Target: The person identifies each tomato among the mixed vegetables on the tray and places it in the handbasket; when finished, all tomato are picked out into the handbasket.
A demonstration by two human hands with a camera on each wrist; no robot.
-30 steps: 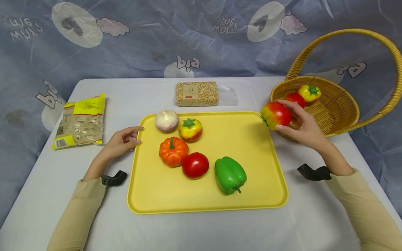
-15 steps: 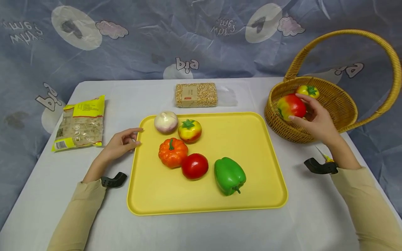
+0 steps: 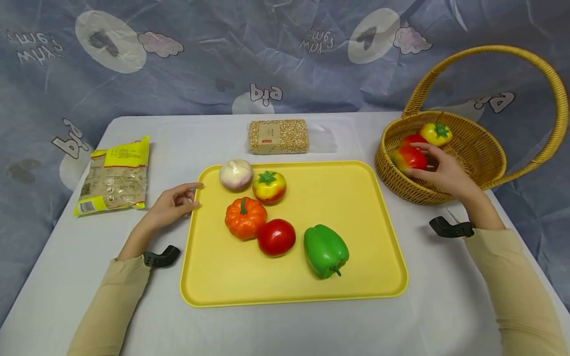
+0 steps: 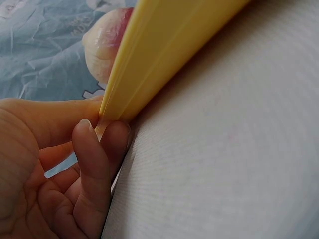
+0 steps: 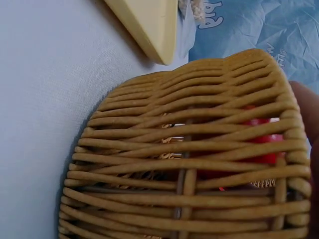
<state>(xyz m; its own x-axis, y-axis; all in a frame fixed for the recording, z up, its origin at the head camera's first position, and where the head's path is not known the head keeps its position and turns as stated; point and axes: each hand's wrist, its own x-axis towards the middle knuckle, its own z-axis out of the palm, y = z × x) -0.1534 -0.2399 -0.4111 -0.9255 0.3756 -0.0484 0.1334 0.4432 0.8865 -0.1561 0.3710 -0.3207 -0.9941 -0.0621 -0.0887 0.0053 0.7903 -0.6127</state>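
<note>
My right hand (image 3: pixel 445 173) reaches into the wicker basket (image 3: pixel 401 189) and grips a red-and-yellow toy tomato (image 3: pixel 407 158) between fingers and thumb. A red tomato (image 3: pixel 415 139) and a yellow tomato with a green top (image 3: pixel 436 134) lie behind it. Through the weave in the right wrist view, only patches of red fruit (image 5: pixel 266 144) show. On the other side, my left hand (image 3: pixel 171 205) holds the left rim of the yellow tray (image 3: pixel 356 198); its fingertips meet the edge in the left wrist view.
The tray carries a purple-white onion-like bulb (image 3: pixel 236 174), a yellow-red tomato (image 3: pixel 269 188), an orange pumpkin (image 3: pixel 246 218), a red tomato (image 3: pixel 276 238) and a green bell pepper (image 3: pixel 326 251). A corn kernel bag (image 3: pixel 285 136) lies behind; a yellow-topped packet (image 3: pixel 117 175) lies left. The basket handle (image 3: pixel 503 48) arches high.
My right hand has carried the red-and-yellow tomato rightward from over the tray's corner, then lowered it into the basket. My left hand stays at the tray rim.
</note>
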